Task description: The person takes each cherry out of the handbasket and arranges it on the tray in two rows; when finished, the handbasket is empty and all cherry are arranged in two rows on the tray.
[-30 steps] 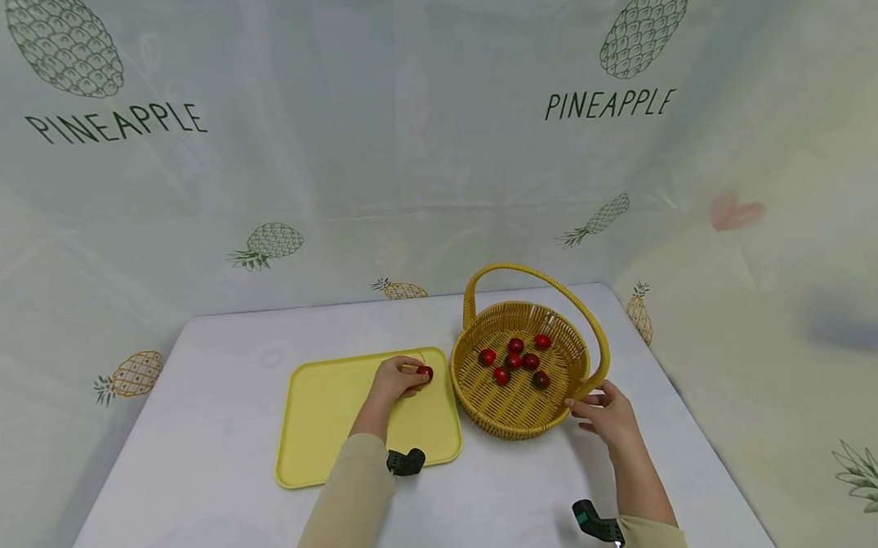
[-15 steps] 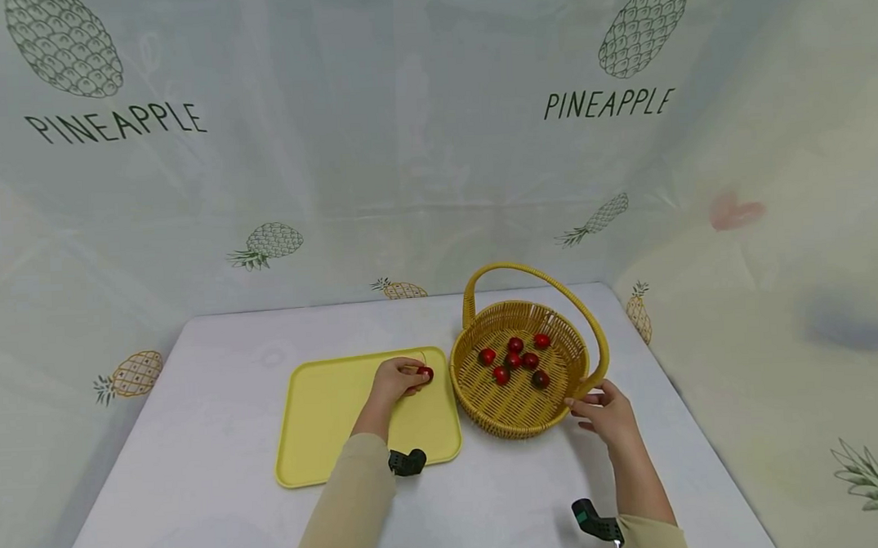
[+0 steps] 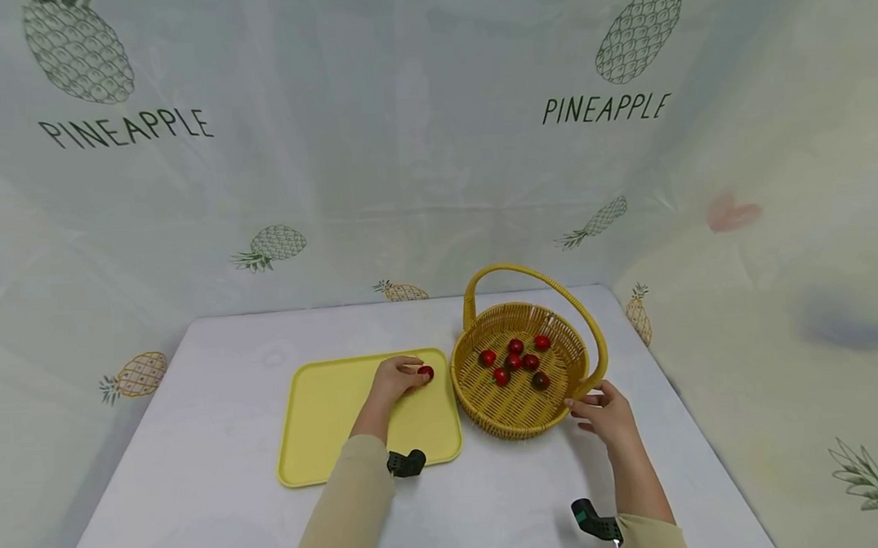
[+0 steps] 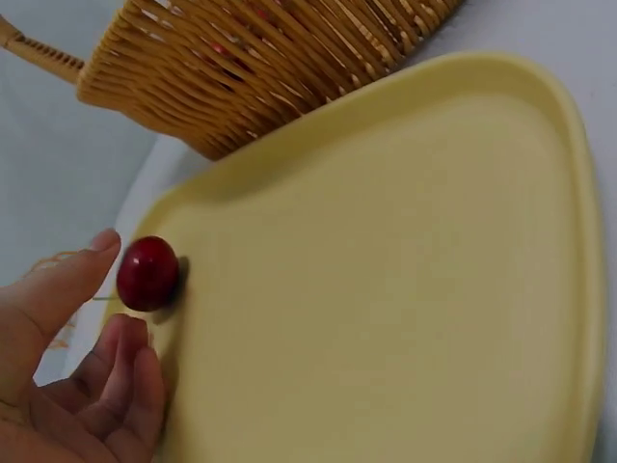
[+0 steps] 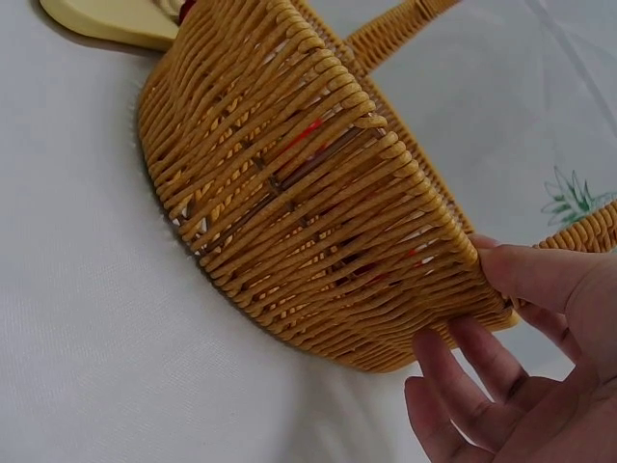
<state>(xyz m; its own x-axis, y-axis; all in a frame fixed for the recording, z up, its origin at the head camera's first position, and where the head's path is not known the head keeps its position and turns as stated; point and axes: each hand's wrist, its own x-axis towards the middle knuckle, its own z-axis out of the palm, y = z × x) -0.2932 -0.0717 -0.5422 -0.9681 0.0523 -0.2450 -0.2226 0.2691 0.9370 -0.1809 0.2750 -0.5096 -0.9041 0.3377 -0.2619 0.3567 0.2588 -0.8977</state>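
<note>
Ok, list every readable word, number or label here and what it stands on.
"PINEAPPLE", dark capitals on the pale grey printed backdrop, upper left, head view.
"PINEAPPLE", same backdrop, upper right.
None shows on the yellow rectangular tray.
Any lettering on the black wrist devices is too small to read.

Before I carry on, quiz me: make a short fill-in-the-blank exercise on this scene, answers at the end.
1. The cherry beside the left hand is over a tray coloured ____.
2. The hand gripping the wicker basket is the person's ____ one.
3. In the head view, the number of cherries visible inside the basket is ____.

Missing words: yellow; right; seven.
</note>
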